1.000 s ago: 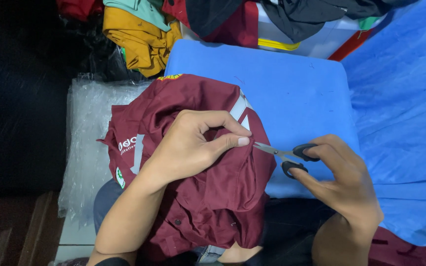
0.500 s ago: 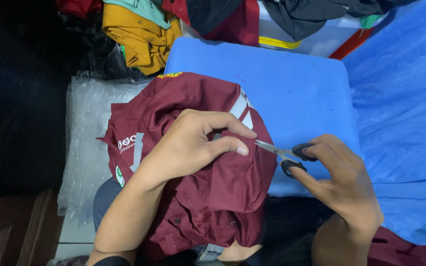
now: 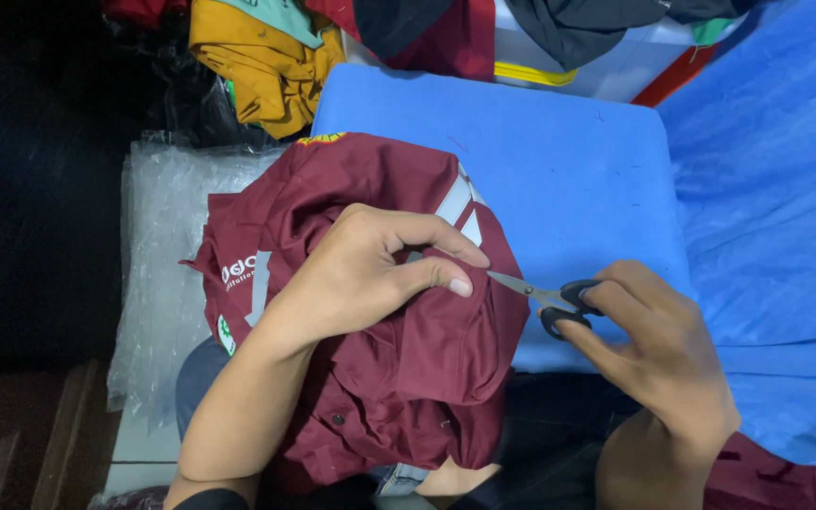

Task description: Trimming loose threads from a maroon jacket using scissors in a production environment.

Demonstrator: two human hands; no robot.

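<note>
Maroon garment (image 3: 408,378) lies bunched in the person's lap and over the near edge of the blue tabletop (image 3: 559,161); the left hand (image 3: 370,274) rests on top of it with fingers (image 3: 436,231) curled, thumb and forefinger pinching a fold of the cloth at about 3 o'clock of the hand; the small scissors (image 3: 545,297) meet that pinch point, their blade tips touching the fabric just beside the thumb; whether the blades are parted I cannot tell. The right hand (image 3: 654,359) grips the black handles, thumb and a finger through the loops, the other fingers tucked closed beneath. Grey reflective strips (image 3: 455,203) run across the garment at 12 o'clock of the left hand, and a small white patch shows at 9 o'clock. Beyond the garment at 9 o'clock sits a stack of clear plastic bags (image 3: 162,246); at 12 o'clock, past the tabletop, a heap of clothes (image 3: 257,57) in yellow, red and black; at 3 o'clock, wrinkled blue cloth (image 3: 776,189).
</note>
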